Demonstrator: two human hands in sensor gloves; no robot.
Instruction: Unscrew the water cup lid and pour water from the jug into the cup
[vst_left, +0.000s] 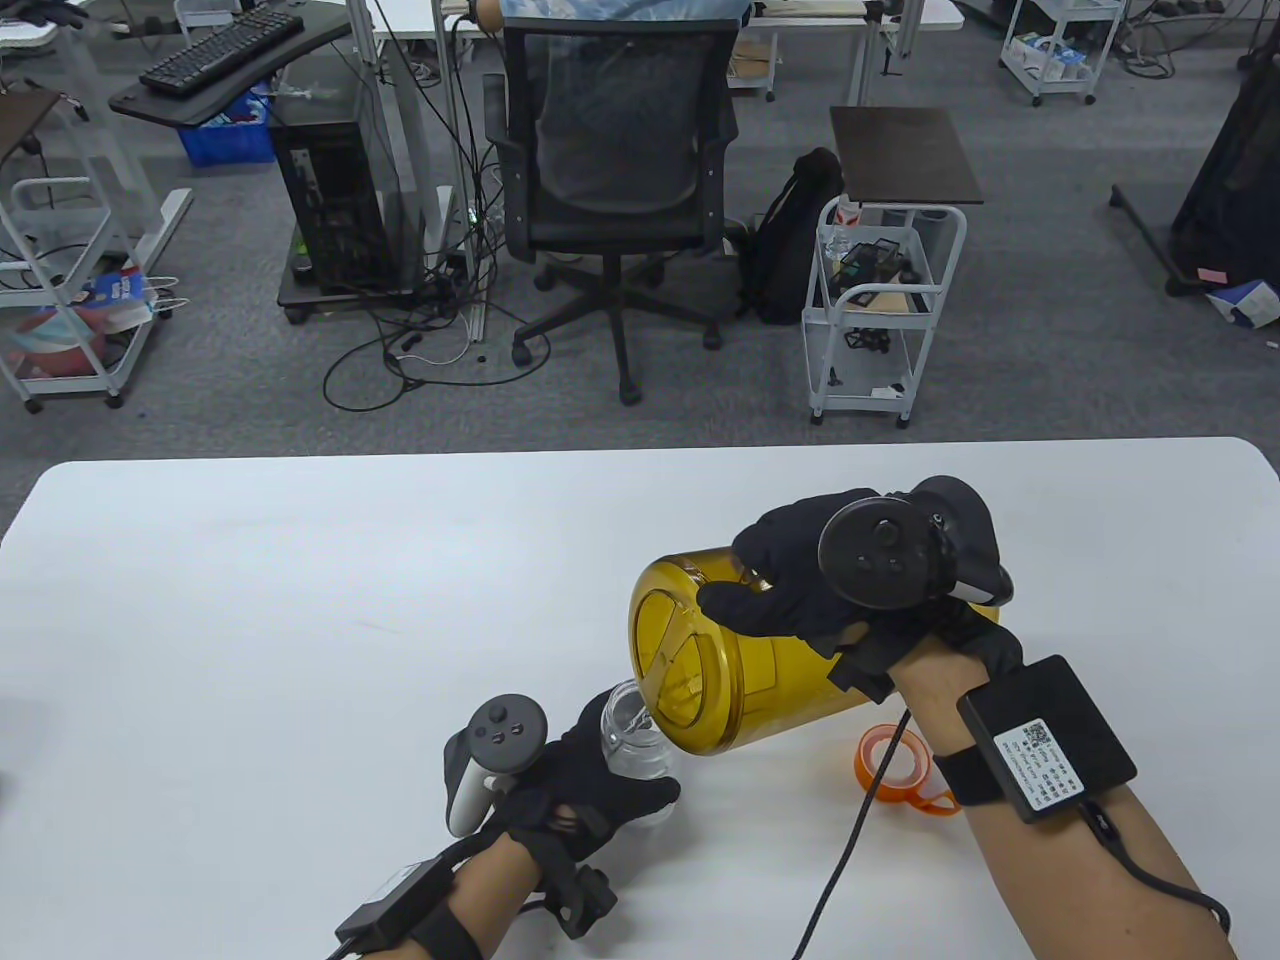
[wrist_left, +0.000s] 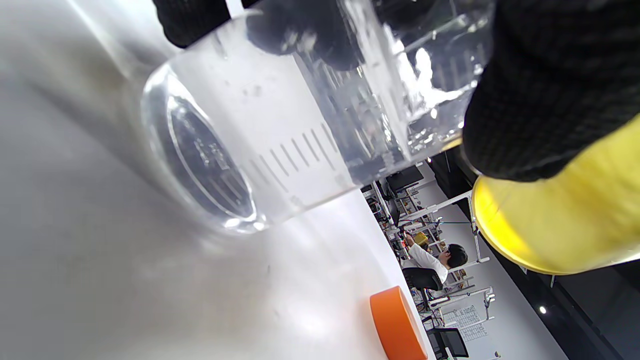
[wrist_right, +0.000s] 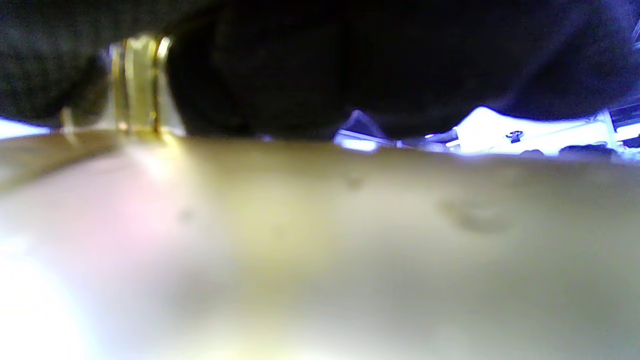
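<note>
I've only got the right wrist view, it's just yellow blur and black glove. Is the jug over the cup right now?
Observer: Yes. In the table view the yellow jug is tipped on its side, its mouth over the clear cup.
Operator: Is anyone holding the cup?
Observer: The left hand grips it on the table.
Operator: Any water in yet?
Observer: The left wrist view shows water splashing inside.
Operator: Where's the lid?
Observer: The orange lid lies on the table, below the jug.

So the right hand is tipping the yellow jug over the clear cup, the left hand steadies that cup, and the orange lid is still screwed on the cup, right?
Not quite: the orange lid is off, lying on the table beside the right forearm, as the table view shows. The rest holds: the right hand tips the yellow jug over the clear cup, which the left hand steadies.
</note>
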